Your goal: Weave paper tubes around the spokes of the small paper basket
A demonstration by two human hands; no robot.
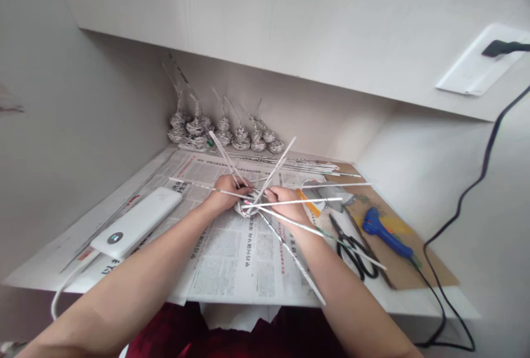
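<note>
A small round piece woven from rolled newspaper (245,210) sits between my hands above the newspaper sheet. Long thin paper strips (306,201) fan out from it in several directions. My left hand (229,191) is closed on the far left side of the woven piece, with thumb and fingers at its rim. On the other side, my right hand (287,204) pinches a paper strip close to the weave, its fingers bent. Some strips pass over the right hand and forearm. The fingertips of both hands are partly hidden by the strips.
Newspaper (223,258) covers the table. A white power bank (141,222) with a cable lies left. Black scissors (356,250) and a blue glue gun (385,233) on cardboard (430,269) lie right. Loose paper rolls (290,164) and several woven gourd shapes (223,131) are behind.
</note>
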